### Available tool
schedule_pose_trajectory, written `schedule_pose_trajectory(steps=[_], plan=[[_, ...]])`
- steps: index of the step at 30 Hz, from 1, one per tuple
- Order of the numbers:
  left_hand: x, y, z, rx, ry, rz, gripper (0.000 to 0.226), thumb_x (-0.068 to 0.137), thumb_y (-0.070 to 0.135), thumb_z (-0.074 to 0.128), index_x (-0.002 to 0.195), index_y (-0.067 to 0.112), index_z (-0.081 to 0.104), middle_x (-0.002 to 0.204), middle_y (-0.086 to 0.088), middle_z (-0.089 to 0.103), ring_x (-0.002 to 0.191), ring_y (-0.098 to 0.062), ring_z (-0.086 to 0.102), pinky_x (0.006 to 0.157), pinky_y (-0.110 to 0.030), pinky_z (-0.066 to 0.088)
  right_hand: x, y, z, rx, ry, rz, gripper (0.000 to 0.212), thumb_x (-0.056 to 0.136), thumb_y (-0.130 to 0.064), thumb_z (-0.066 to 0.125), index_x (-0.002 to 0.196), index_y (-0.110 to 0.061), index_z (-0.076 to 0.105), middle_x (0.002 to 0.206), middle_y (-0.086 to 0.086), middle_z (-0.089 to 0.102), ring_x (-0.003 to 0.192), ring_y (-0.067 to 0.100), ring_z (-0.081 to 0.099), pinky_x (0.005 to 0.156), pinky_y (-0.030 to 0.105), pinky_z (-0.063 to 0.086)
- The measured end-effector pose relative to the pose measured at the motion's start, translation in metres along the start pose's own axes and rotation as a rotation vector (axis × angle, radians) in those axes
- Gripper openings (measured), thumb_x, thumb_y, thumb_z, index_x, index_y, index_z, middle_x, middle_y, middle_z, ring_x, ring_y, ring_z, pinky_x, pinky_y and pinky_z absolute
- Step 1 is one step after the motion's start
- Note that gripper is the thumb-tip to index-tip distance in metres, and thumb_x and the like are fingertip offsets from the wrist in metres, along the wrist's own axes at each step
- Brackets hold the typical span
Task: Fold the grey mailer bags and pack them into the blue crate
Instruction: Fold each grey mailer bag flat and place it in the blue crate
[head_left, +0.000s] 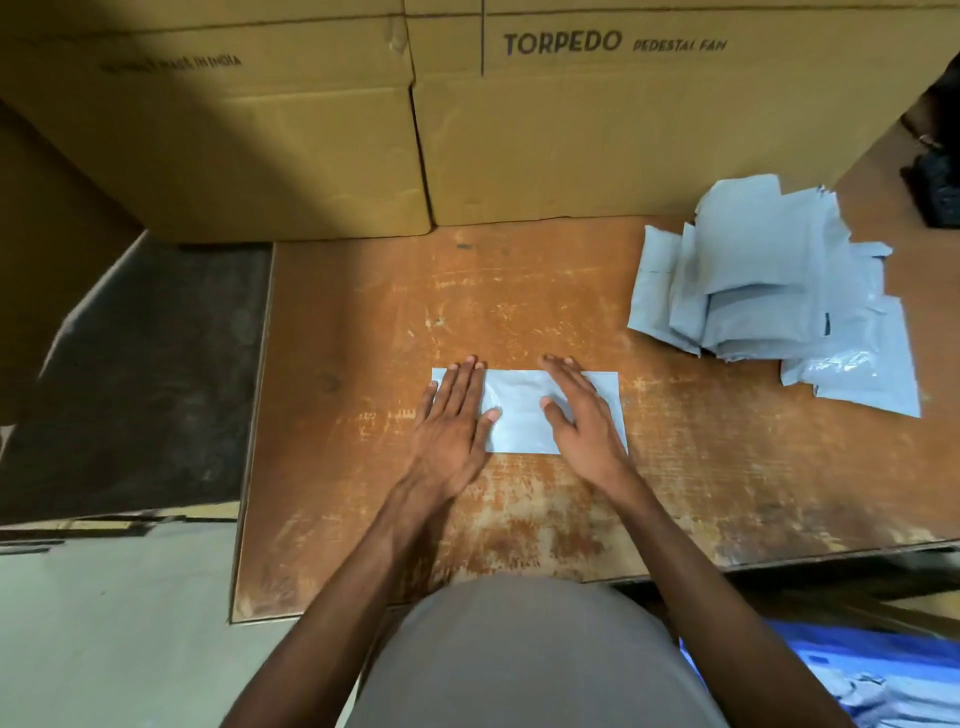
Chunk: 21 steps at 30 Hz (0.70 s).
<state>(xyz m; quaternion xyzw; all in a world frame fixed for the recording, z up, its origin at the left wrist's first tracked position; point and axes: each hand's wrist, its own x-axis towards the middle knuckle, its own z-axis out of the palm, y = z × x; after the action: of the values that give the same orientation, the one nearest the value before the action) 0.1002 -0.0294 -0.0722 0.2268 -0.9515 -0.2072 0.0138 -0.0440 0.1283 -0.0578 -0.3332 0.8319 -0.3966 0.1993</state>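
Both hands, left hand and right hand, press flat, apart, hiding the grey mailer bag ends (blue crate cut off).

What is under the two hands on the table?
One flat grey mailer bag lies under both the left hand and right hand, palms pressing it onto the wooden table. Anything beneath the bag is hidden.

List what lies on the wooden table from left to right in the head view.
left hand → grey mailer bag pressed flat under both hands → right hand → pile of grey mailer bags, apart from the hands.
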Motion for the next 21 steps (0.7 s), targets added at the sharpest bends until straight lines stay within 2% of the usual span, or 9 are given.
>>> schedule_pose_trajectory(steps=[2,4,8,10,11,13,15,17,21], plan=[[0.002,-0.005,-0.008,-0.011,-0.039,0.053,0.064,0.11,0.048,0.022,0.166,0.02,0.008,0.173,0.006,0.0,0.159,-0.011,-0.005,0.127,-0.038,0.001,-0.002,0.003,-0.019,-0.204,-0.04,-0.007,0.067,0.094,-0.009,0.059,0.158,-0.019,0.041,0.167,-0.003,0.032,0.159,0.016,0.013,0.129,0.044,0.018],[0.006,-0.01,-0.017,-0.023,-0.08,0.107,0.067,0.107,0.045,0.027,0.166,0.017,0.009,0.173,0.005,-0.004,0.157,-0.012,-0.011,0.128,-0.039,-0.001,-0.003,0.007,-0.034,-0.435,-0.086,0.027,0.076,0.086,-0.015,0.062,0.158,-0.02,0.039,0.168,-0.004,0.026,0.16,0.017,0.005,0.129,0.047,0.014],[0.022,-0.006,-0.036,0.006,-0.198,0.136,0.081,0.1,0.034,0.054,0.166,0.023,0.008,0.172,0.009,-0.01,0.154,-0.008,-0.019,0.126,-0.044,-0.005,0.001,0.012,-0.047,-0.382,-0.117,0.119,0.067,0.081,-0.021,0.072,0.145,-0.024,0.052,0.165,-0.001,0.029,0.159,0.018,0.009,0.124,0.051,0.024],[0.032,0.001,-0.044,0.01,-0.237,0.127,0.09,0.091,0.035,0.062,0.166,0.025,0.012,0.172,0.01,-0.005,0.156,-0.009,-0.016,0.126,-0.045,-0.005,0.003,0.011,-0.05,-0.382,-0.114,0.096,0.056,0.076,-0.022,0.077,0.129,-0.025,0.059,0.157,-0.001,0.04,0.157,0.02,0.021,0.119,0.05,0.033],[0.036,0.005,-0.047,0.023,-0.25,0.131,0.092,0.085,0.037,0.061,0.165,0.025,0.017,0.173,0.009,-0.002,0.157,-0.01,-0.013,0.128,-0.047,-0.003,0.004,0.008,-0.052,-0.371,-0.103,0.08,0.05,0.073,-0.021,0.078,0.12,-0.025,0.06,0.148,-0.002,0.047,0.15,0.022,0.033,0.114,0.049,0.039],[0.043,0.01,-0.054,0.059,-0.256,0.152,0.092,0.076,0.039,0.061,0.161,0.024,0.031,0.173,0.007,0.004,0.158,-0.013,-0.01,0.128,-0.051,0.0,0.002,0.0,-0.055,-0.339,-0.079,0.064,0.041,0.071,-0.019,0.079,0.105,-0.027,0.058,0.125,-0.006,0.056,0.123,0.022,0.056,0.098,0.044,0.05],[0.046,0.013,-0.06,0.073,-0.232,0.17,0.087,0.074,0.034,0.069,0.155,0.022,0.041,0.173,0.006,0.008,0.159,-0.015,-0.008,0.126,-0.053,0.001,0.0,-0.009,-0.059,-0.3,-0.052,0.053,0.038,0.073,-0.016,0.079,0.096,-0.032,0.054,0.111,-0.009,0.06,0.104,0.021,0.063,0.086,0.04,0.053],[0.046,0.016,-0.068,0.053,-0.173,0.184,0.084,0.071,0.031,0.074,0.15,0.019,0.047,0.17,0.004,0.021,0.159,-0.016,0.0,0.127,-0.056,0.004,-0.004,-0.015,-0.064,-0.247,0.017,0.031,0.037,0.077,-0.013,0.079,0.094,-0.034,0.054,0.106,-0.011,0.064,0.101,0.019,0.064,0.081,0.039,0.054],[0.038,0.024,-0.087,0.026,0.092,0.282,0.042,0.07,0.025,0.079,0.11,0.019,0.067,0.14,-0.001,0.062,0.153,-0.024,0.03,0.126,-0.06,0.002,-0.013,-0.026,-0.075,-0.135,0.233,-0.118,0.045,0.075,0.003,0.073,0.109,-0.024,0.063,0.105,-0.013,0.066,0.101,0.013,0.064,0.081,0.04,0.054]])
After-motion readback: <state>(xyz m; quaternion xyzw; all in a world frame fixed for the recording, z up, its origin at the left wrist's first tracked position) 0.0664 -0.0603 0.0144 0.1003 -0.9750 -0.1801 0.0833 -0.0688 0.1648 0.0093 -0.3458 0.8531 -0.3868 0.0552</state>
